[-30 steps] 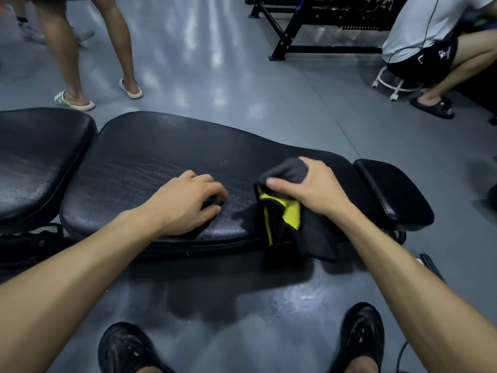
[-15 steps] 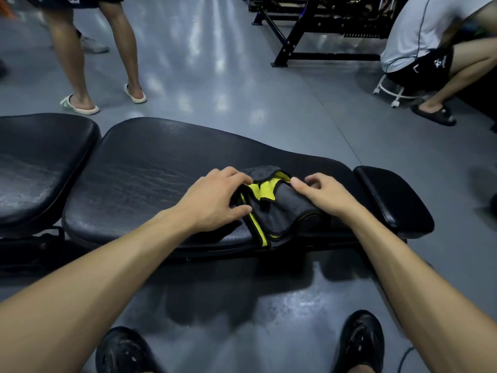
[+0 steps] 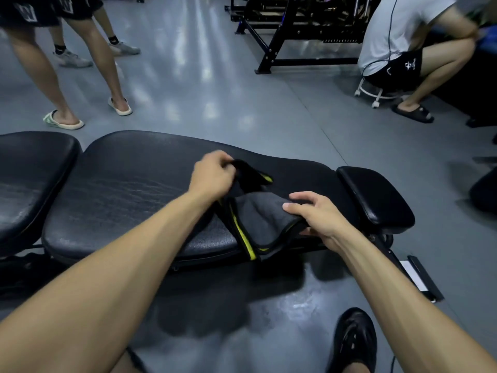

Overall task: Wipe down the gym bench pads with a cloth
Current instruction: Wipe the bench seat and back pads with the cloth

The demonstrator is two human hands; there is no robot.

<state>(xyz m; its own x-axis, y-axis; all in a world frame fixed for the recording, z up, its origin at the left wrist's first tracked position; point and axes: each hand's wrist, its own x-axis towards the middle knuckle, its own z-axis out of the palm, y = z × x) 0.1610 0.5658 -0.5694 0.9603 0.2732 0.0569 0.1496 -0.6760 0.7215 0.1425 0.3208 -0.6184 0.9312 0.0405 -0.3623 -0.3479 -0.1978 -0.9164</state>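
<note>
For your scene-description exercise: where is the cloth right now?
In the head view, the dark yellow-trimmed cloth lies on the long bench pad near its right end, gripped by the left hand and right hand.

Dark grey cloth (image 3: 262, 216) with a yellow-green edge stripe, over a black bench pad (image 3: 129, 189) showing pale creases. Glossy grey floor (image 3: 215, 98). Far left, pale green slides (image 3: 63, 121); far right, white shirt (image 3: 398, 30), black shorts (image 3: 400, 71).

A dark grey microfibre cloth with yellow-green edging (image 3: 258, 219) lies partly unfolded across the near edge of the long black padded vinyl bench back pad (image 3: 129, 181), one corner lifted above it. A black seat pad (image 3: 29, 173) sits just left of it, and a small black head pad (image 3: 376, 195) sits at its right end.
</note>
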